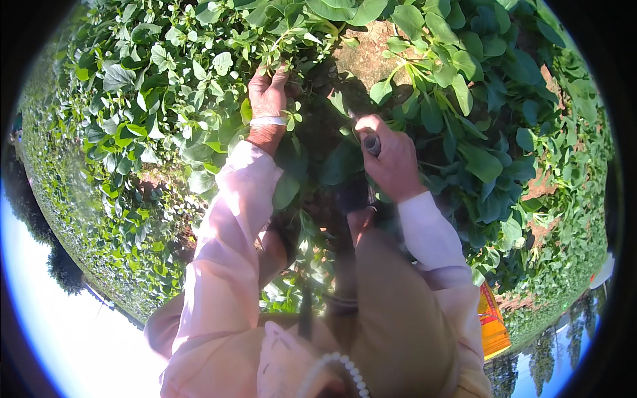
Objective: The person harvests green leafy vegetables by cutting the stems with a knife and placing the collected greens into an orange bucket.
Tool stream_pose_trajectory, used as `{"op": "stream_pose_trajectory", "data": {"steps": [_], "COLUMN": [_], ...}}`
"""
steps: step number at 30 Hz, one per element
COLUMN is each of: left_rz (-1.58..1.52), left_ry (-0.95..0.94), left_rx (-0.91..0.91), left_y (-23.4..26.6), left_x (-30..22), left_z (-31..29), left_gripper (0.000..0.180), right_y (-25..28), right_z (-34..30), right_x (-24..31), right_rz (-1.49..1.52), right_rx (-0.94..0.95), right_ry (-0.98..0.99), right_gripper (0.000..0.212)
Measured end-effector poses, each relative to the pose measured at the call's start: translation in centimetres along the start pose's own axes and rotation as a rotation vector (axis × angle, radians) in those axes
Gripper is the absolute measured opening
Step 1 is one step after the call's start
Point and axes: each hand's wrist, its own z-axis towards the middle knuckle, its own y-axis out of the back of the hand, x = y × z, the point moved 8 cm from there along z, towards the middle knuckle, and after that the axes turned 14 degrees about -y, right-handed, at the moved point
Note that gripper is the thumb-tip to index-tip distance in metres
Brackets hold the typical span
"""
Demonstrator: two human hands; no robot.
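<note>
My left hand [268,96] is closed around the stems of a small-leaved green plant [286,46] at the upper middle. A white band circles that wrist. In my right hand [391,156], the fingers wrap round the dark round handle [373,144] of a hand tool, its butt end toward me. The tool's working end points away toward the soil and lies partly in shadow among leaves, so its kind is unclear. Between the hands is dark, shaded soil [320,93]. Broad-leaved green plants [431,73] grow just beyond and to the right of my right hand.
A patch of bare brown soil [371,53] shows at the top middle. Dense leafy plants [133,86] cover the left side. An orange and yellow bag or box [492,325] is at the lower right, beside my right arm. My bent legs [398,298] are below the hands.
</note>
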Motion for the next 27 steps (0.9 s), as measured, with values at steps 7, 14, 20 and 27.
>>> {"op": "stream_pose_trajectory", "data": {"steps": [7, 14, 20, 27], "left_rz": [-0.108, 0.268, 0.523, 0.082], "left_ry": [-0.067, -0.031, -0.357, 0.136], "left_rx": [-0.202, 0.139, 0.148, -0.418], "left_y": [2.2, -3.1, -2.1, 4.0], "left_x": [-1.0, -1.6, 0.9, 0.8], "left_z": [0.1, 1.2, 6.1, 4.2], "left_gripper": [0.018, 0.040, 0.029, 0.040], "right_y": [0.0, 1.5, -1.0, 0.6], "right_z": [0.5, 1.1, 4.5, 4.2], "right_x": [0.2, -0.6, 1.4, 1.3], "right_rz": [0.150, 0.202, 0.256, 0.349], "right_rx": [-0.067, -0.208, -0.221, -0.152], "right_ry": [-0.042, -0.023, 0.012, -0.061], "right_gripper": [0.018, 0.015, 0.017, 0.015]}}
